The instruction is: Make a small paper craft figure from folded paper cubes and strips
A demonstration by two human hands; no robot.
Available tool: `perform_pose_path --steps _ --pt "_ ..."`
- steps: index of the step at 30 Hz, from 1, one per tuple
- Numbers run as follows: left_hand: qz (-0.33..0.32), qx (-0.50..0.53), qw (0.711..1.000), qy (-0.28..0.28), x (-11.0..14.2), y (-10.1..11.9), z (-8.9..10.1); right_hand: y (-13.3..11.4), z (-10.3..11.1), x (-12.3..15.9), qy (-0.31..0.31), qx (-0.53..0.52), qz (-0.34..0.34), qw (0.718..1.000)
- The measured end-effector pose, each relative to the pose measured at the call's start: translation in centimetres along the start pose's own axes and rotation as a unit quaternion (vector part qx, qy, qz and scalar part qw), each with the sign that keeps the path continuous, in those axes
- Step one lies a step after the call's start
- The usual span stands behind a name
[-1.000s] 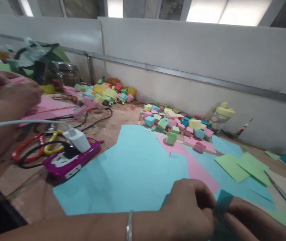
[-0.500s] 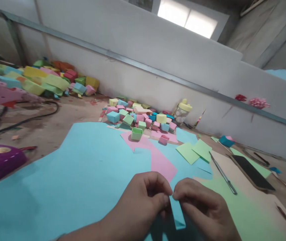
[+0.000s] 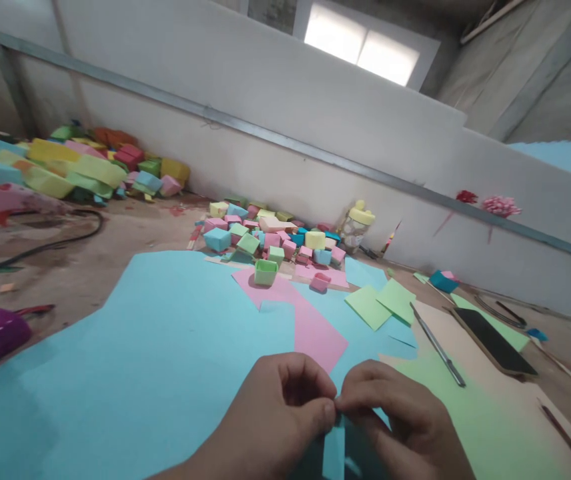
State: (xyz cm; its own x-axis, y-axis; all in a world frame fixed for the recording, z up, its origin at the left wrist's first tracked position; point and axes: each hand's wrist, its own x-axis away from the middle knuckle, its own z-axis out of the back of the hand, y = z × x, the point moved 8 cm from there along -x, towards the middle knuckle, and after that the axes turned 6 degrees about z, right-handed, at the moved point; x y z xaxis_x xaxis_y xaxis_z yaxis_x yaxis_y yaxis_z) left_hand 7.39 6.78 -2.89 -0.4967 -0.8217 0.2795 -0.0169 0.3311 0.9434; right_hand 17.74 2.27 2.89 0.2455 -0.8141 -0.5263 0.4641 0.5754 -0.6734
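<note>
Both hands met at the bottom of the view, the left hand (image 3: 285, 413) and the right hand (image 3: 395, 420) pinching the top of a narrow blue paper strip (image 3: 334, 453) between thumbs and forefingers, fingertips touching. The strip hung down from that pinch, over a large blue sheet (image 3: 155, 360). Just beyond the knuckles lay a pink sheet (image 3: 310, 327); farther out stood a small green paper box (image 3: 265, 272) before a heap of coloured paper boxes (image 3: 275, 233). Right of the grip lay green squares (image 3: 380, 303) and a dark phone (image 3: 495, 340).
</note>
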Motion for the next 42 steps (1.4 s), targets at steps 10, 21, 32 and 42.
perform_pose_path --steps 10,21,32,42 --pt "-0.102 -0.167 0.977 0.087 2.0 3.3 0.4 1.4 -0.3 1.2 0.037 0.076 -0.11 0.99" --pt "-0.039 -0.163 0.986 0.015 1.1 1.4 -0.3 -0.1 -0.4 1.3 0.041 0.225 -0.057 0.972" --pt "0.047 0.067 0.989 -0.12 -0.4 -0.4 -0.8 4.3 -1.4 2.3 0.037 -0.182 -0.306 0.934" --pt "0.069 0.077 0.986 -0.129 -0.5 -1.0 -0.7 5.1 -1.4 2.2 0.066 -0.27 -0.305 0.911"
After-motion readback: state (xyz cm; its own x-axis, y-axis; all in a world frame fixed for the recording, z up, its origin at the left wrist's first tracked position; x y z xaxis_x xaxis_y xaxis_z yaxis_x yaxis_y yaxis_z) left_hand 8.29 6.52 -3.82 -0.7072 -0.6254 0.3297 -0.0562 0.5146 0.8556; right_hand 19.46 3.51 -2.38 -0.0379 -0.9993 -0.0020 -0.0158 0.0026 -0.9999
